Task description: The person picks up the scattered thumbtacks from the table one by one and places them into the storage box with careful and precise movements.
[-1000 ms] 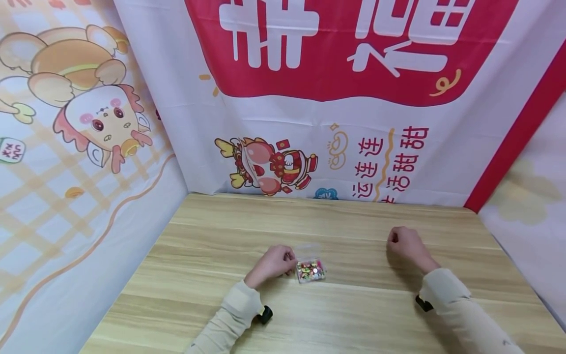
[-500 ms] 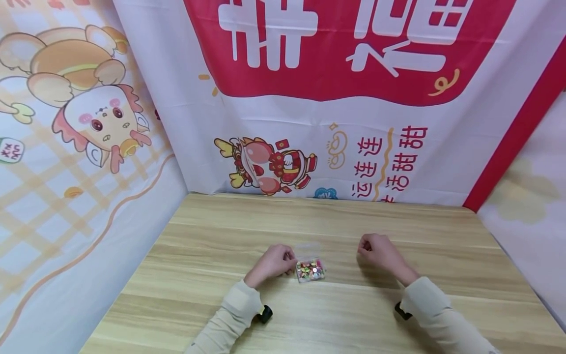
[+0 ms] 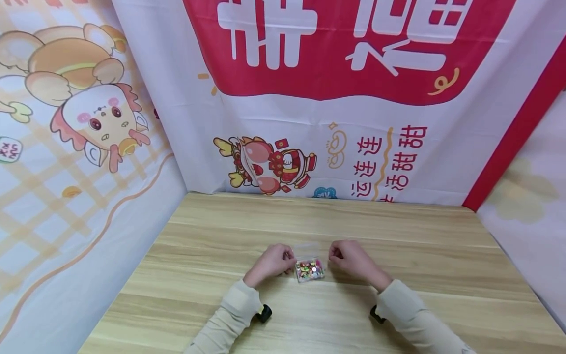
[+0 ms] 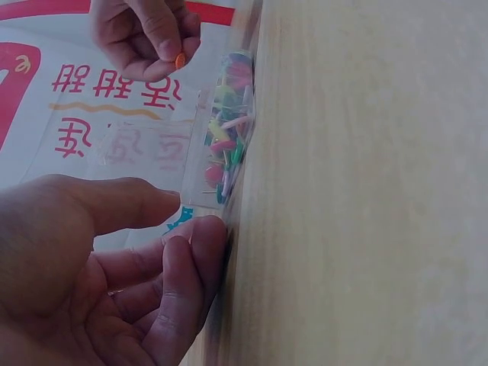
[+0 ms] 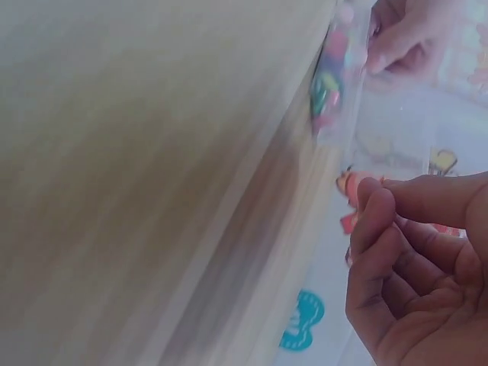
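On the table lies a small clear plastic box (image 3: 310, 270) of colourful thumbtacks (image 4: 221, 137), its transparent lid (image 3: 307, 250) flipped back. My left hand (image 3: 271, 260) rests at the box's left end, thumb and fingertips right at its corner, the other fingers loosely curled. My right hand (image 3: 353, 260) is just right of the box and pinches a small orange thumbtack (image 4: 180, 60) between thumb and forefinger; the tack shows in the left wrist view. In the right wrist view those fingertips (image 5: 377, 194) meet, and the tack is hidden.
The wood-grain table (image 3: 212, 236) extends to all sides of the box. A white and red printed cloth (image 3: 265, 108) hangs along its back edge, and a patterned cloth (image 3: 88, 206) runs down the left side. Each wrist carries a black device (image 3: 264, 313).
My right hand has moved left across the table, from far right to close beside the box. The left hand and the box have stayed in place.
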The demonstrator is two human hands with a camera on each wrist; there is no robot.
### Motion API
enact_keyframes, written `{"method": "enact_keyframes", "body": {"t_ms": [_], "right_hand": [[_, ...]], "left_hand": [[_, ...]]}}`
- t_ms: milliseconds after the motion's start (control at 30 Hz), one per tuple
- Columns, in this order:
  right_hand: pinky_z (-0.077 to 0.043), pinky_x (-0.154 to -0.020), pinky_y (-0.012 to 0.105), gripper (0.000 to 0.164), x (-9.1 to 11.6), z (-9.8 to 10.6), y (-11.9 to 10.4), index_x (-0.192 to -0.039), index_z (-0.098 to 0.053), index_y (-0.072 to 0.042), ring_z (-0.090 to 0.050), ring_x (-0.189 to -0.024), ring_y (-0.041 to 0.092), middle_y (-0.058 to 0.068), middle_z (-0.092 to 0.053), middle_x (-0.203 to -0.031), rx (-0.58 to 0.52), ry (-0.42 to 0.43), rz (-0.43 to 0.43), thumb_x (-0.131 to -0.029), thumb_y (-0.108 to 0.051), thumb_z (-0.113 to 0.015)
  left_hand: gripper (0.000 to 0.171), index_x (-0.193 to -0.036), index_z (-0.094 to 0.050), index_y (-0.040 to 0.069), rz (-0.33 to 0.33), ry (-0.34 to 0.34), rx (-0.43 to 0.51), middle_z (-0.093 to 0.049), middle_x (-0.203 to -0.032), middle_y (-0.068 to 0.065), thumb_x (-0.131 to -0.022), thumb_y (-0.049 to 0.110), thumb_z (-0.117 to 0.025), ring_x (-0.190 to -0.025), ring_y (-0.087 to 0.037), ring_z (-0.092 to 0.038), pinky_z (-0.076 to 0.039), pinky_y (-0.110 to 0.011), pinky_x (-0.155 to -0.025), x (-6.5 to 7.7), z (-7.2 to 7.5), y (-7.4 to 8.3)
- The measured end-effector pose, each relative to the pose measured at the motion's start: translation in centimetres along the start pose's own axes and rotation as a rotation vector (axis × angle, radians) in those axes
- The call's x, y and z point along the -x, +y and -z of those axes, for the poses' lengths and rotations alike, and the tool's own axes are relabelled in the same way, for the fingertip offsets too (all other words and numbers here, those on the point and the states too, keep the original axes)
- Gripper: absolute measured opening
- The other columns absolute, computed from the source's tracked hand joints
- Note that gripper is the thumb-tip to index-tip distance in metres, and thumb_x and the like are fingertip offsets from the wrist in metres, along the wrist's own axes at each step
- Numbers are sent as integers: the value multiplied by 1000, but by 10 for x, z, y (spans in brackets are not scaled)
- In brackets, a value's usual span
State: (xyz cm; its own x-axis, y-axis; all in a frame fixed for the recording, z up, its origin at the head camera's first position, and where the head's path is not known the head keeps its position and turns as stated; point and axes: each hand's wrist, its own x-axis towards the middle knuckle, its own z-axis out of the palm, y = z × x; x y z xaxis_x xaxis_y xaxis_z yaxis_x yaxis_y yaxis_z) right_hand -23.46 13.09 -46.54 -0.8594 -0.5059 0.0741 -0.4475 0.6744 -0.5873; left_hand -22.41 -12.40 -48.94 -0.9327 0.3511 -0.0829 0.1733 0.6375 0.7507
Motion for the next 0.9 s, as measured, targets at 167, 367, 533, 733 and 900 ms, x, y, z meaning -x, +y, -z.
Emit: {"method": "enact_keyframes", "body": {"t_ms": [167,367,533,733,900], "right_hand": [[-47,-59,20,12,-7,-11,-15,-80,-66,-10,-54,-66,8,-4,-62,-73,-3,-28,25,-88,-2,-68],[-46,-58,21,10,-12,-19,-25,-80,-67,-8,-53,-65,9,-4,-62,-72,-13,-42,42,-87,-1,-69],[-46,-57,22,9,-15,-23,-32,-82,-68,-8,-53,-65,8,-4,-63,-73,1,-36,52,-87,0,-69],[-47,-58,21,10,-17,-28,-37,-82,-68,-8,-55,-66,7,-4,-64,-75,13,-21,67,-85,0,-71],[-49,-60,21,5,-18,-28,-38,-85,-69,-6,-56,-68,6,-3,-66,-77,0,-17,54,-87,-4,-72]], "left_hand": [[10,-86,-66,4,-3,3,-4,-70,-70,-8,-93,11,-66,-56,-15,-63,-48,-23,-48,2,1,0],[10,-85,-66,5,-4,10,-2,-70,-69,-8,-93,10,-65,-55,-14,-63,-47,-23,-48,2,-1,-1],[10,-85,-66,6,3,9,2,-71,-70,-7,-94,12,-66,-56,-14,-64,-47,-23,-49,2,-2,0],[10,-85,-66,6,14,1,5,-70,-70,-6,-94,12,-66,-57,-13,-63,-47,-22,-49,3,-2,2],[10,-85,-66,6,10,5,7,-70,-70,-6,-94,12,-66,-57,-13,-63,-46,-22,-49,2,-2,2]]}}
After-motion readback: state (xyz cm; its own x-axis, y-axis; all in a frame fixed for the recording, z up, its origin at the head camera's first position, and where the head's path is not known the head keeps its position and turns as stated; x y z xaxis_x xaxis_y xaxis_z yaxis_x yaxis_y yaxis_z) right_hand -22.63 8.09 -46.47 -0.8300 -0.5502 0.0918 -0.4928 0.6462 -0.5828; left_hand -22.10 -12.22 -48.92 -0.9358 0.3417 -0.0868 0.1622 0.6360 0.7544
